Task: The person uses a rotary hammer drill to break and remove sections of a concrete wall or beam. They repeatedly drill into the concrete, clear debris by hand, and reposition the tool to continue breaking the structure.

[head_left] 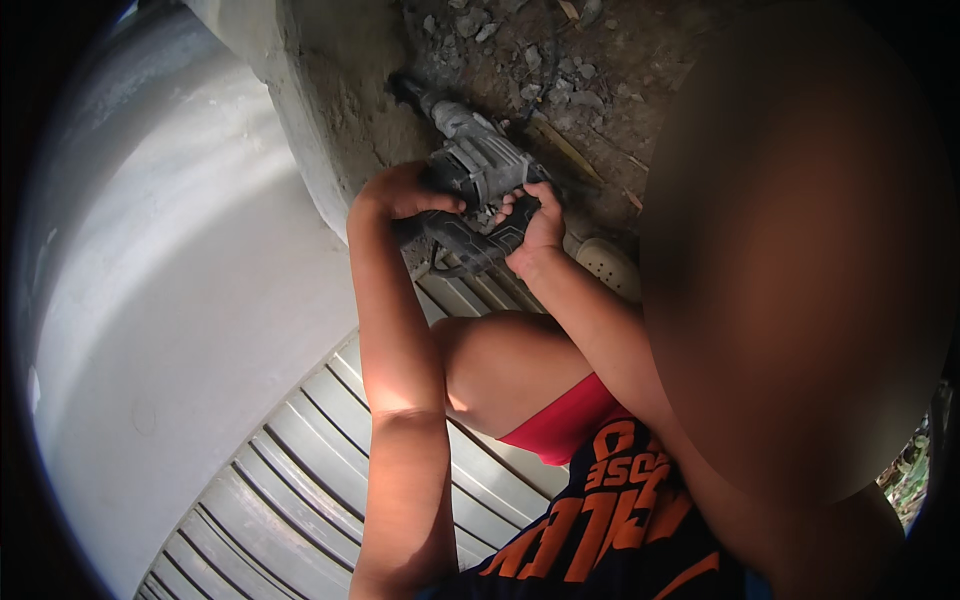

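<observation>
A grey and black rotary hammer (485,155) lies slantwise in both my hands, its chuck end toward the upper left. My right hand (541,222) is closed round the black rear handle (490,243), thumb and fingers curled over it. From the left, my left hand (398,190) grips the tool's black side, its thumb toward the handle; most of its fingers are hidden. The tool's nose is beside a rough concrete edge (345,110). Any bit at its end is too dark to make out.
Broken concrete pieces (575,90) lie on the dirt beyond the tool. A smooth white curved surface (200,300) stands at left. Pale slats (300,455) run below my arms. A beige clog (607,266) is right of the handle. A blurred patch covers the right side.
</observation>
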`<state>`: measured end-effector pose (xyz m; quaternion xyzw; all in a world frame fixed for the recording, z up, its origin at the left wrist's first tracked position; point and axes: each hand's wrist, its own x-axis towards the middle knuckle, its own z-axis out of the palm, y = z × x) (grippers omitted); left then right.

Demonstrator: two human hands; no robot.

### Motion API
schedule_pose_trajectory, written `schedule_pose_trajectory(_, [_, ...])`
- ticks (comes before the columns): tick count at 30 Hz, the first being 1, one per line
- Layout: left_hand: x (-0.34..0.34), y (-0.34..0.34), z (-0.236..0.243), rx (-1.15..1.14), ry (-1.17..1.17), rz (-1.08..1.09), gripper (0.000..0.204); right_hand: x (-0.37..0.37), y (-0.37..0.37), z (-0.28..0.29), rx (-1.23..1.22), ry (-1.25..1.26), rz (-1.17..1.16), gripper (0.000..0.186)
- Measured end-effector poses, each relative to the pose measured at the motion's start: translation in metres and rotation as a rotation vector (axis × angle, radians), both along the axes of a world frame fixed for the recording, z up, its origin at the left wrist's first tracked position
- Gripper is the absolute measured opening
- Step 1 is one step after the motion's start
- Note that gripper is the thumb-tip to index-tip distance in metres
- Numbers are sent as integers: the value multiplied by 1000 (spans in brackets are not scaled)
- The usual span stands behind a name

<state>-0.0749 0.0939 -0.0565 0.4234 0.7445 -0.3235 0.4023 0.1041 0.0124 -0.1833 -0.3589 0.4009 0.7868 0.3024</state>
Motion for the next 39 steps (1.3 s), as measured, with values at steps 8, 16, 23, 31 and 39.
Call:
schedule_pose_trajectory(8, [22,-12,3,233,-94,144,93,38,46,23,235,-142,77,19])
schedule_pose_trajectory(16, [11,-66,-16,487,-300,553,86,37,63,73,548,-425,274,20])
schedule_pose_trajectory(23, [-2,-71,-33,551,-349,578,79,0,52,41,891,-750,441,27])
schedule_pose_trajectory(31, [-63,-114,-73,779,-497,627,75,-21,71,104,1109,-976,543,40])
schedule_pose_trajectory(39, [-8,-105,-59,857,-537,650,76,-11,62,109,1211,-947,707,38])
